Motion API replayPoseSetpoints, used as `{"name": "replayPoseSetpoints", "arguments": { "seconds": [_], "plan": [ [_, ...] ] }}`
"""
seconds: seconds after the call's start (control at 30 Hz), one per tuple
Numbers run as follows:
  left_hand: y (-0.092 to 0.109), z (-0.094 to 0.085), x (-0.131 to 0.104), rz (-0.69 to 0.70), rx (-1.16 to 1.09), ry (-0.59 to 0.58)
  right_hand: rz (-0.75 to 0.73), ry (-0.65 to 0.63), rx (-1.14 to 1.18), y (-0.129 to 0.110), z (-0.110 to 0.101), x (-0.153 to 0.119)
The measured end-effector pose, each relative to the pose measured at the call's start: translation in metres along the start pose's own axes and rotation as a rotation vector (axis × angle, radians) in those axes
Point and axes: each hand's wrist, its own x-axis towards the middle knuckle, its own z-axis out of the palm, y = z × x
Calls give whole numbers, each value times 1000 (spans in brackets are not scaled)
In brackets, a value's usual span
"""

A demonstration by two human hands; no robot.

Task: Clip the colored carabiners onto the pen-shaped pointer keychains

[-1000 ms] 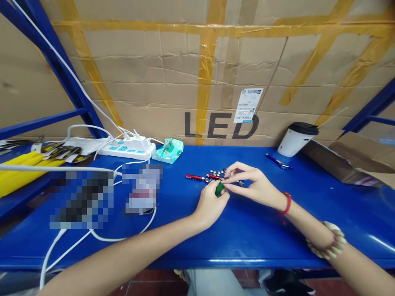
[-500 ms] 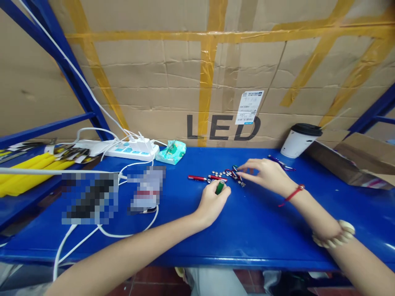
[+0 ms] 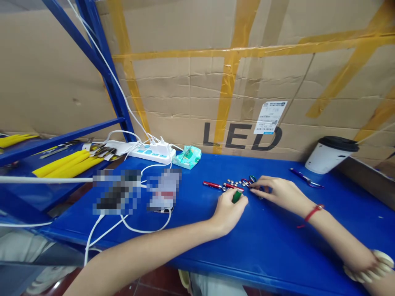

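My left hand [image 3: 230, 209] is closed around a short green metal tube [image 3: 237, 196], held tilted just above the blue table. Just beyond it lie a red pen-like tube [image 3: 211, 185] and a second red tube [image 3: 233, 187], partly behind my fingers. Several small silver discs [image 3: 236, 183], which look like button cells, are scattered beside them. My right hand [image 3: 273, 190] bends over a little pile of carabiner clips [image 3: 246, 182], thumb and forefinger tips close together at its edge. What sits between those tips is too small to make out.
At the back stand a power strip [image 3: 151, 153] with white cables and a green soft packet [image 3: 189, 157]. Two blurred devices lie at left, near yellow tubes [image 3: 66, 164]. A blue pen [image 3: 305, 178] and a lidded paper cup [image 3: 330, 156] are at right, before a cardboard wall [image 3: 173, 94].
The view has turned left, so everything sits further right. My right thumb and forefinger have come closer together at the clip pile. My left hand keeps the green tube.
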Motion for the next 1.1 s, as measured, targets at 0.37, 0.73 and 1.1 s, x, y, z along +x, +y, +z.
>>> {"name": "replayPoseSetpoints", "arguments": {
  "seconds": [0.37,0.73,1.1],
  "plan": [
    [-1,-1,-1,51,16,-32,120,-33,59,2,6,0],
    [-3,0,-1,63,48,-42,191,-57,96,1,6,1],
    [-2,-1,-1,28,81,-31,193,0,100,-3,0,2]
  ]
}}
